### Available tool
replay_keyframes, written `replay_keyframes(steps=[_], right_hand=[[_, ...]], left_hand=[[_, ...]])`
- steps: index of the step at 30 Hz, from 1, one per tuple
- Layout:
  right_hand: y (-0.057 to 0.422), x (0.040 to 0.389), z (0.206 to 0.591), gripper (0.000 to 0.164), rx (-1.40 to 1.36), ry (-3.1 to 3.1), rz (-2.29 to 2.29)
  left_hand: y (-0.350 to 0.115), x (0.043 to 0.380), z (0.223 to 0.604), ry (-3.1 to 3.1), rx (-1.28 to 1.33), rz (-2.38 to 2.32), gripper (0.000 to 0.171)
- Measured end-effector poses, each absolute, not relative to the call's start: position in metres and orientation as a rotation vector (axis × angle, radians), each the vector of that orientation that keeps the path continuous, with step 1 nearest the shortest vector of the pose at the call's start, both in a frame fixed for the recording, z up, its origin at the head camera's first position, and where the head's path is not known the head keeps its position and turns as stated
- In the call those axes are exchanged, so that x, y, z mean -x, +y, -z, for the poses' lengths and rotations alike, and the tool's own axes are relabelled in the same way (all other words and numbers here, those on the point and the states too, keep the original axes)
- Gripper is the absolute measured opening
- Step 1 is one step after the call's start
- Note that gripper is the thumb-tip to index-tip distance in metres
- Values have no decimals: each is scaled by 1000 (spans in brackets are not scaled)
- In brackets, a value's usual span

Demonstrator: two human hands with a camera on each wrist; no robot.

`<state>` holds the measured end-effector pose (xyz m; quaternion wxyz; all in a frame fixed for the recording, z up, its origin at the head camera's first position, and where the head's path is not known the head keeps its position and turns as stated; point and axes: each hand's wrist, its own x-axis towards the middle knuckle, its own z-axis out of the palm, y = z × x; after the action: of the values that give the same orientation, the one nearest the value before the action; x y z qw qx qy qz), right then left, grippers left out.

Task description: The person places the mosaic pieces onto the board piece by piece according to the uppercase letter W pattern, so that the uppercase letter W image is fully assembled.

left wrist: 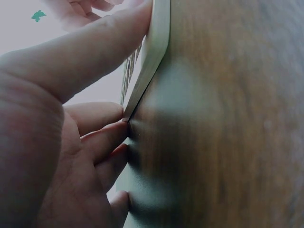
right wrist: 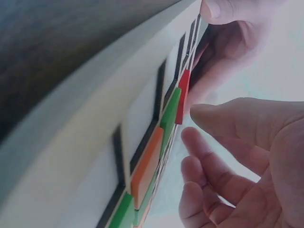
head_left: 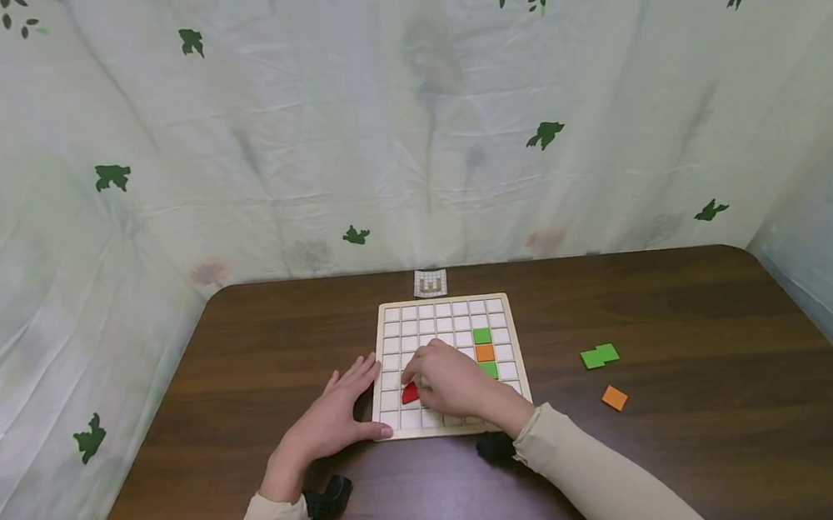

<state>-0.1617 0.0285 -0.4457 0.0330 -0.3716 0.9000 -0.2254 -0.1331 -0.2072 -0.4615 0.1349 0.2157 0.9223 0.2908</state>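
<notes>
Across the dark wooden tabletop (head_left: pixel 259 350) lay a white gridded board (head_left: pixel 443 323) with a pale wooden rim. The person's left hand (head_left: pixel 335 418) was spread at its left side, fingertips against the edge and thumb on the near left corner. The right hand (head_left: pixel 452 378) bent down over the board, fingers curled close to a red tile (head_left: pixel 409 395) in the lower left part of the grid; I could not tell whether they pinched it. That hand and its cream sleeve (head_left: pixel 603 476) hid much of the near squares from above. From the right wrist, a green tile (right wrist: pixel 170 116) showed beside the red one, then an orange tile (right wrist: pixel 146 168) nearer. Toward the right side stood a short column: green square (head_left: pixel 481 335), orange square (head_left: pixel 484 352), green square again. Well apart on the right lay two loose green pieces (head_left: pixel 593 359), touching, and an orange piece (head_left: pixel 614 397), turned at an angle. A small patterned card (head_left: pixel 429 282) lay just beyond the board. Behind hung pale fabric (head_left: pixel 374 130) with green bird shapes.
</notes>
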Motion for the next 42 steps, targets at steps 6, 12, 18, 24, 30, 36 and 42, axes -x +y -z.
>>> replay_keyframes(steps=[6, 12, 18, 24, 30, 36, 42], right_hand=[[26, 161, 445, 16, 1145, 2752, 671], [23, 160, 447, 11, 1198, 2757, 622], [24, 159, 447, 10, 1222, 2756, 646], [24, 160, 448, 10, 1238, 2763, 654], [22, 162, 447, 16, 1213, 2758, 680], [21, 162, 446, 19, 1188, 2776, 676], [22, 161, 447, 14, 1121, 2780, 699]], left_hand=[[-208, 133, 462, 2672, -624, -843, 98], [-207, 134, 462, 2669, -621, -837, 98], [-206, 134, 461, 2665, -610, -828, 98], [-207, 133, 461, 2663, -613, -840, 97], [-207, 133, 461, 2665, -619, -847, 97], [-207, 133, 461, 2666, -615, -849, 97], [-207, 133, 461, 2665, -609, -846, 97]])
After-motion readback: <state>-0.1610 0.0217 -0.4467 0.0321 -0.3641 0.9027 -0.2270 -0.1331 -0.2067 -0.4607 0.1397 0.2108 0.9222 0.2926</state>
